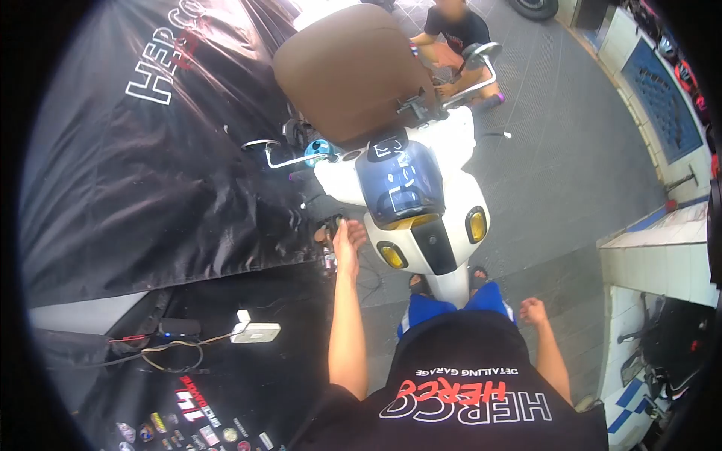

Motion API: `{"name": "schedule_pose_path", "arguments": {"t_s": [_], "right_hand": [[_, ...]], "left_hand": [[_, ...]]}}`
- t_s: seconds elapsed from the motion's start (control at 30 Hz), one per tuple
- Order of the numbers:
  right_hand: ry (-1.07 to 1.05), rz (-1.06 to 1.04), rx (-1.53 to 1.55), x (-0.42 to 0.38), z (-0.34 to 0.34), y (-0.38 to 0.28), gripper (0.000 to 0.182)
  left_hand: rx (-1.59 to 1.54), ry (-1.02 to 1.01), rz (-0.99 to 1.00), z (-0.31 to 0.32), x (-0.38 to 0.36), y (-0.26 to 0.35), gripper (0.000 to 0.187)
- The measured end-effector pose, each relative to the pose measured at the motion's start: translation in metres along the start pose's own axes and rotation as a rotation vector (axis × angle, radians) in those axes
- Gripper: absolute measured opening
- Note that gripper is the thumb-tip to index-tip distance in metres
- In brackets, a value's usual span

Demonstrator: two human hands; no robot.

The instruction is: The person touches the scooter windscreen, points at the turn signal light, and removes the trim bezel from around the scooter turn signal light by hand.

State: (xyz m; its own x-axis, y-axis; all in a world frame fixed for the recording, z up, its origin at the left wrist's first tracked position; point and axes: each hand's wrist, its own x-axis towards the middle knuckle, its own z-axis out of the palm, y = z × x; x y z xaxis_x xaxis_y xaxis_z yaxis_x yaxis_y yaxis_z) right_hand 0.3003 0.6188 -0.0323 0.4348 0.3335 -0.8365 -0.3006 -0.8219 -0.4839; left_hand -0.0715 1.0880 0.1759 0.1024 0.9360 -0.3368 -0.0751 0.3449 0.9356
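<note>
Black shirt (459,398) nearest; left hand (348,239) open, reaching beside the scooter's front panel (421,225); right hand (532,310) fisted, empty, near the tiled ledge (662,240).

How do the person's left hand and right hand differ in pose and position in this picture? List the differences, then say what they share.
The left hand is open with fingers spread, while the right hand is closed in a fist. The left hand reaches forward beside the white scooter, near its front panel; the right hand stays back by the person's side, apart from the scooter. The left arm is stretched out; the right is bent. Both are bare and hold nothing visible.
</note>
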Motion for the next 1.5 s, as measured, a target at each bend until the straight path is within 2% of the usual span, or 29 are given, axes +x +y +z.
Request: {"name": "schedule_pose_path", "arguments": {"t_s": [0.07, 0.17, 0.2, 0.23, 0.27, 0.3, 0.33, 0.37, 0.4, 0.43, 0.5, 0.57, 0.67, 0.73, 0.8, 0.87, 0.97, 1.07, 1.17, 1.23, 1.3, 1.4, 1.5], "right_hand": [[-0.025, -0.001, -0.064, -0.024, 0.020, -0.020, 0.021], [-0.060, -0.100, -0.204, -0.036, 0.052, -0.041, 0.026], [-0.054, -0.175, -0.262, -0.036, 0.064, -0.047, 0.027], [-0.049, -0.233, -0.325, -0.065, 0.077, -0.083, 0.026], [-0.005, -0.346, -0.463, -0.098, 0.091, -0.128, 0.023], [0.111, -0.619, -0.452, -0.096, 0.103, -0.134, 0.021], [0.203, -0.689, -0.435, -0.119, 0.119, -0.172, 0.019], [0.309, -0.811, -0.359, -0.137, 0.132, -0.202, 0.015], [0.380, -0.913, -0.354, -0.166, 0.144, -0.243, 0.013], [0.426, -1.019, -0.354, -0.198, 0.156, -0.280, 0.015], [0.449, -1.123, -0.323, -0.242, 0.177, -0.328, 0.023], [0.452, -1.256, -0.336, -0.274, 0.197, -0.363, 0.041], [0.436, -1.340, -0.346, -0.281, 0.228, -0.386, 0.058], [0.418, -1.249, -0.585, -0.272, 0.241, -0.393, 0.067], [0.417, -1.154, -0.691, -0.270, 0.252, -0.390, 0.073], [0.432, -1.070, -0.674, -0.271, 0.263, -0.383, 0.077], [0.459, -1.050, -0.692, -0.270, 0.268, -0.378, 0.082], [0.463, -1.028, -0.696, -0.273, 0.269, -0.377, 0.085], [0.465, -1.019, -0.681, -0.272, 0.272, -0.377, 0.087], [0.467, -1.015, -0.668, -0.273, 0.274, -0.375, 0.088], [0.464, -1.016, -0.657, -0.271, 0.274, -0.373, 0.089], [0.454, -1.005, -0.670, -0.272, 0.274, -0.373, 0.089], [0.446, -1.024, -0.665, -0.273, 0.272, -0.373, 0.089]], "left_hand": [[0.109, 0.036, -0.075, -0.029, 0.006, -0.038, 0.047], [0.331, 0.003, -0.085, -0.093, -0.006, -0.146, 0.045], [0.517, 0.004, -0.142, -0.110, -0.026, -0.171, 0.046], [0.705, 0.001, -0.198, -0.128, -0.051, -0.198, 0.047], [0.897, -0.050, -0.209, -0.168, -0.066, -0.271, 0.047], [0.922, -0.224, -0.415, -0.177, -0.101, -0.262, 0.049], [1.156, -0.481, -0.461, -0.202, -0.123, -0.293, 0.050], [1.420, -0.716, -0.238, -0.210, -0.152, -0.295, 0.051], [1.372, -0.901, -0.431, -0.211, -0.166, -0.288, 0.037], [1.310, -0.920, -0.570, -0.220, -0.187, -0.291, 0.037], [1.179, -0.785, -0.778, -0.232, -0.213, -0.292, 0.037], [1.114, -0.708, -0.835, -0.238, -0.215, -0.291, 0.037], [1.145, -0.702, -0.699, -0.241, -0.183, -0.291, 0.038], [1.477, -0.871, -0.157, -0.256, -0.141, -0.335, 0.037], [0.719, -0.309, -0.631, -0.236, -0.099, -0.283, 0.039], [0.522, -0.193, -0.492, -0.225, -0.066, -0.252, 0.037], [0.353, -0.115, -0.372, -0.217, -0.037, -0.220, 0.036], [0.411, -0.150, -0.390, -0.221, -0.035, -0.215, 0.035], [0.514, -0.208, -0.506, -0.232, -0.056, -0.231, 0.035], [0.710, -0.291, -0.595, -0.244, -0.077, -0.245, 0.038], [0.937, -0.420, -0.588, -0.270, -0.097, -0.285, 0.040], [1.036, -0.571, -0.676, -0.304, -0.117, -0.331, 0.042], [0.964, -0.554, -0.713, -0.311, -0.121, -0.310, 0.039]]}}
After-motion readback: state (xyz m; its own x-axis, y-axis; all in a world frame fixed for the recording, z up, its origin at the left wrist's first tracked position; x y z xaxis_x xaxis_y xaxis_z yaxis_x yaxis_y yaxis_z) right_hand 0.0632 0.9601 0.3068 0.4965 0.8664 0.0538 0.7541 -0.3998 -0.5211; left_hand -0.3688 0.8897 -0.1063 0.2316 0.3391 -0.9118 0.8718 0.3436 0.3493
